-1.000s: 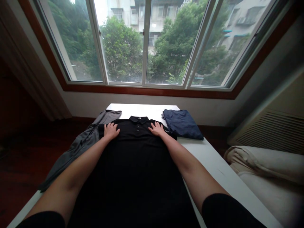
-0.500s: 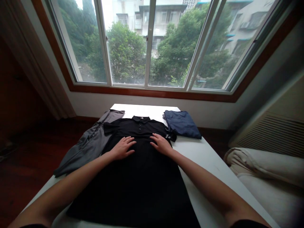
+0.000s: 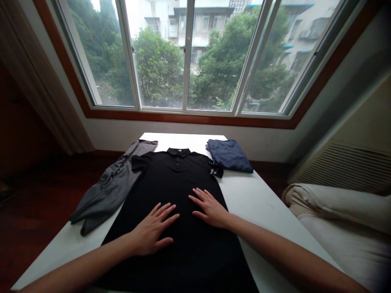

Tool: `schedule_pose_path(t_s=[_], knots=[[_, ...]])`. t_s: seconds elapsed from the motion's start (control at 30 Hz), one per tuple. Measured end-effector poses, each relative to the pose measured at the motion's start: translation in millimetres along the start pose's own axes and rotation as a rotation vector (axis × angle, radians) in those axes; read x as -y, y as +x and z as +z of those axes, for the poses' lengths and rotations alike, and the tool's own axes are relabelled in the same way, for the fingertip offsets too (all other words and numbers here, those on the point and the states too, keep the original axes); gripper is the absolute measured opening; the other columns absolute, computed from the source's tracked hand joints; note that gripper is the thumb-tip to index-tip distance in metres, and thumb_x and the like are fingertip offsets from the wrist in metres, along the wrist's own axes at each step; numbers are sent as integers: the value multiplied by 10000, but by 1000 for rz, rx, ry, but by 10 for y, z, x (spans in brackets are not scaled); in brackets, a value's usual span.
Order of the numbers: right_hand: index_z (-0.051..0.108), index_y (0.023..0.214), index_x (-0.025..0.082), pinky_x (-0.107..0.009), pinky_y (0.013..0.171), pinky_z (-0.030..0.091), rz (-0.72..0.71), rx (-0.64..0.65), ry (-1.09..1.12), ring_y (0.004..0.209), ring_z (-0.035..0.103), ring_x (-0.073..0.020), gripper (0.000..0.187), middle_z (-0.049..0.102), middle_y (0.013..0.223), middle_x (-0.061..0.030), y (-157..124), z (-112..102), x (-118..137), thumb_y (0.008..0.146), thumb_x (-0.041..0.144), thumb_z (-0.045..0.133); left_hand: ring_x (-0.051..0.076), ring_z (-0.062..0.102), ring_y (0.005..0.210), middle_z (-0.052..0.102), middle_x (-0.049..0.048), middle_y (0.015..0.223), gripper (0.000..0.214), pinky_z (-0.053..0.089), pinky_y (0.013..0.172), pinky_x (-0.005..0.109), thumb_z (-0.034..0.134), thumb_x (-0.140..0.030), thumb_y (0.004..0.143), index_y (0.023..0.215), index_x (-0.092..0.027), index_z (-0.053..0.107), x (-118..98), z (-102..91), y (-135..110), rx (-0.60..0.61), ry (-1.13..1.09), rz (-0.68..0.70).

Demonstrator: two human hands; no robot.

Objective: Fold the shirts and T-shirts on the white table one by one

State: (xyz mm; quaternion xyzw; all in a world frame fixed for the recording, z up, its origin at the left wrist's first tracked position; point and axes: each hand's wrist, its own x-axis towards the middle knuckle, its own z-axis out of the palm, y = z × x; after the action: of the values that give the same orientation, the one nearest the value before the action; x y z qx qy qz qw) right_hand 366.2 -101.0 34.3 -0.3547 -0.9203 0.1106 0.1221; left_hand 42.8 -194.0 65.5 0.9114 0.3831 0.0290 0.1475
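Note:
A black polo shirt [image 3: 177, 179] lies spread out flat, front up, on a white table [image 3: 259, 199], its collar toward the window. My left hand [image 3: 152, 232] rests flat on the shirt's lower middle with its fingers spread. My right hand [image 3: 209, 207] lies flat beside it, a little farther up the shirt, fingers also stretched out. Neither hand holds anything.
A grey garment [image 3: 113, 187] lies along the table's left edge, partly hanging over it. A folded navy garment [image 3: 229, 156] sits at the far right corner. A wide window [image 3: 186, 57] is behind the table. A cream cushion [image 3: 336, 219] lies at the right.
Both hands have slid down the shirt toward me, from the shoulders past the chest to the lower middle, staying flat on the cloth.

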Motion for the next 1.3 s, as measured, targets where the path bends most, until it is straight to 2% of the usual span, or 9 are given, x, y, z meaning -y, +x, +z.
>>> schedule_pose_path(t_s=[0.13,0.27,0.47,0.67,0.77,0.93,1.07,1.17,1.3], knots=[[580,1488,288,-497,1230,322,66,-195,-32,1478,423,-289,510,477,1595,-95,113,-127,-334,1027,505,555,343,116,1607,80,46,1754,815,106,1287,628,571,-600,989,1677,-386,189,-10,-11,36,17,-7,11],[638,1393,212,-426,1110,423,370,-428,-185,1275,547,-293,420,624,1374,-140,345,-441,-957,1024,384,533,351,116,1606,80,60,1752,853,114,1284,630,605,-586,972,1681,-374,180,-70,-67,177,38,-18,82],[640,1381,220,-416,1009,390,666,-299,-508,1243,463,-343,457,556,1389,-175,614,-671,-1540,956,386,625,363,134,1601,118,89,1749,863,128,1284,620,629,-587,949,1674,-326,241,-324,-105,601,61,-47,276],[767,1186,244,-402,1019,387,640,-164,-477,1226,514,-312,330,626,1338,-154,951,-829,-1688,1008,408,541,352,191,1593,210,97,1736,749,163,1279,602,556,-634,975,1621,-298,379,-378,-9,1095,4,-13,419],[757,1192,234,-360,977,433,651,-150,-351,1159,597,-290,367,702,1236,-137,1146,-972,-1759,1025,455,516,351,237,1578,263,112,1718,671,214,1265,597,569,-567,987,1583,-289,436,-149,-38,1445,-91,25,293],[738,1165,163,-275,867,491,771,-277,-50,1039,691,-256,325,751,1159,-136,1446,-1159,-1865,999,396,585,327,305,1549,342,120,1682,605,268,1251,551,556,-498,1000,1548,-257,466,339,-133,2206,-223,37,-1],[749,1110,118,-241,711,511,818,-298,167,762,711,-191,301,768,955,-111,1705,-1146,-1859,981,332,582,345,315,1537,363,160,1661,622,284,1236,555,556,-491,994,1537,-202,465,464,-80,2715,-240,11,-118],[759,1080,124,-223,672,507,799,-288,201,683,696,-165,283,762,870,-82,1897,-1043,-1812,966,326,597,368,297,1539,383,163,1647,637,265,1232,602,560,-512,986,1537,-208,467,394,29,2875,-204,-15,-79],[753,1086,135,-208,669,504,777,-279,243,693,700,-158,293,767,886,-70,2054,-829,-1722,966,363,613,351,281,1543,415,137,1631,661,211,1254,605,541,-515,994,1574,-219,430,292,140,2797,-222,-16,31]])
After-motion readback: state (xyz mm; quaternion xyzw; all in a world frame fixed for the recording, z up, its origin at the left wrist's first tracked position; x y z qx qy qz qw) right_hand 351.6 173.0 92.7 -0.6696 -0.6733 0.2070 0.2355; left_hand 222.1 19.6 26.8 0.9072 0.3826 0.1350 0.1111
